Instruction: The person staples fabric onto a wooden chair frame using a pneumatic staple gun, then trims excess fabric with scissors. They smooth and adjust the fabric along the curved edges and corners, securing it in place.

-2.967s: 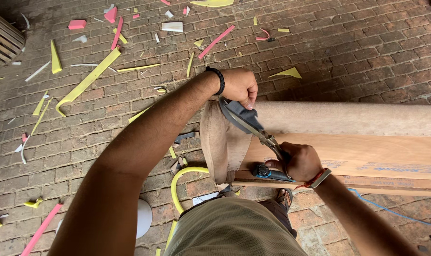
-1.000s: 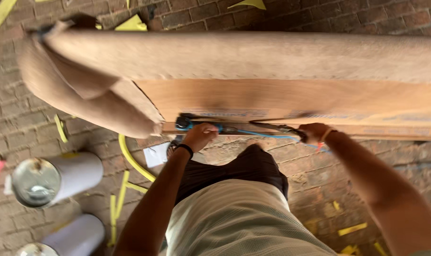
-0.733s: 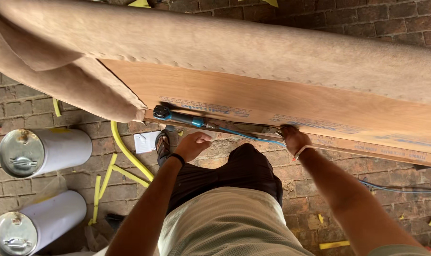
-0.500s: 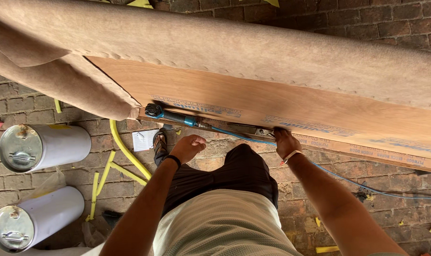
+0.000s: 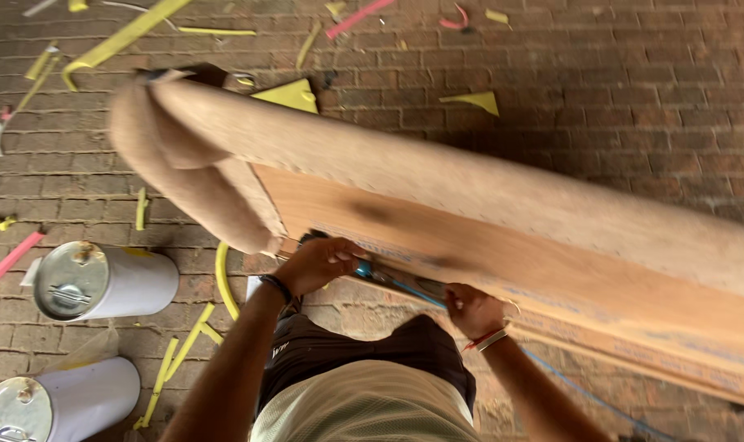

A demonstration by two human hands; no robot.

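Note:
A long wooden panel wrapped in tan fabric lies tilted across the view above my lap. My left hand is closed over the head of a blue-handled tool at the panel's lower edge, just under the loose fabric fold. Further right along that edge, my right hand, with a red band at the wrist, grips the same tool's other end. Both hands hide most of the tool.
Two white cans with metal lids lie on the brick floor at the left, one above the other. Yellow and pink foam scraps litter the bricks. A yellow hose curves beside my leg.
The view swung up and right, so the panel now slants down to the right. My left hand moved from below the panel edge onto the tool. My right hand stays on it.

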